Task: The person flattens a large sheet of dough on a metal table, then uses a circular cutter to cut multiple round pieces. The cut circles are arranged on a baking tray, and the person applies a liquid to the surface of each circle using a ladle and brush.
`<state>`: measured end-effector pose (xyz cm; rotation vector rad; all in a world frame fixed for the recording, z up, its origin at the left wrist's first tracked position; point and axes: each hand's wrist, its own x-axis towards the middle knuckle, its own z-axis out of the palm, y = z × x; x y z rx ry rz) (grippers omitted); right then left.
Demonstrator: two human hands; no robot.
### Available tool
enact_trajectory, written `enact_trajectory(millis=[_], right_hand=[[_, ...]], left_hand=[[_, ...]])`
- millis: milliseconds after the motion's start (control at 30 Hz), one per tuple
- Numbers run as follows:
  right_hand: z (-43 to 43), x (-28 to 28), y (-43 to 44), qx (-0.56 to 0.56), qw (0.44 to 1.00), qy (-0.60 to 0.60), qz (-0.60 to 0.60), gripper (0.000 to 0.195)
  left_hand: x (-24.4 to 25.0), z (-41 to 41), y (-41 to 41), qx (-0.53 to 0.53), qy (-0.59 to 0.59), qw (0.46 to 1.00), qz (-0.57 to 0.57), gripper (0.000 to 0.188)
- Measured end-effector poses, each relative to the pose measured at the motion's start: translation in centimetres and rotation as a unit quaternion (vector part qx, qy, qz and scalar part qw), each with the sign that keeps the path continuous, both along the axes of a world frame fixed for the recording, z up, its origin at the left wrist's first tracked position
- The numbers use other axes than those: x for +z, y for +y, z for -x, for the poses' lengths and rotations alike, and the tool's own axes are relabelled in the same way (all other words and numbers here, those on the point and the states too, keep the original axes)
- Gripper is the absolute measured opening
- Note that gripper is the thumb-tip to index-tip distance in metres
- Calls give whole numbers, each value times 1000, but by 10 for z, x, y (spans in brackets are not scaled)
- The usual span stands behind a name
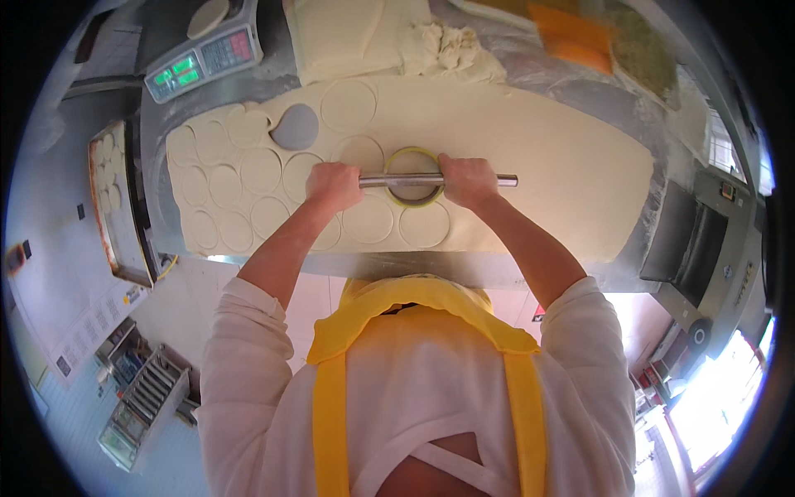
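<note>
My left hand (334,186) and my right hand (470,181) are closed around a metal bar (397,180), one on each side of a round dough cutter (414,149) with a yellowish rim. The bar lies across the cutter, which rests on a broad rolled-out sheet of dough (546,174). Several circles are cut in the sheet's left half, among them a dough round (424,225) just below the cutter. Farther left, one round has been lifted out, and the grey tabletop (297,127) shows through the hole.
A digital scale (202,62) with a dough disc (208,17) on it stands at the back left. Behind the sheet lies a thick dough slab (354,37) with scraps (456,46). At far left is a baking tray (127,242) of rounds; a grey machine (702,242) stands right.
</note>
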<state>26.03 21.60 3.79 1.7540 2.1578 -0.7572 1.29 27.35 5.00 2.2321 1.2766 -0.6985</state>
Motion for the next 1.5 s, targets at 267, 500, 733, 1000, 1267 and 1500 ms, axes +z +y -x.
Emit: enact_trajectory(millis=[267, 500, 733, 1000, 1267, 1500], right_hand=[[-14, 69, 74, -59, 998, -1, -18, 21], [1, 25, 99, -58, 998, -10, 12, 21], [-3, -23, 81, -41, 990, -26, -131, 19], [-14, 35, 92, -69, 996, 63, 7, 23], [-99, 53, 70, -139, 990, -2, -3, 25], [-101, 17, 82, -124, 992, -13, 1, 22]], left_hand=[[55, -15, 84, -22, -22, 997, -70, 18], [4, -8, 107, -11, 9, 998, -58, 18], [-24, -3, 97, -17, -22, 993, -115, 21], [35, -24, 103, 3, 31, 997, -64, 19], [45, -114, 110, -61, -36, 996, -63, 20], [-1, -118, 117, -52, -1, 997, -55, 22]])
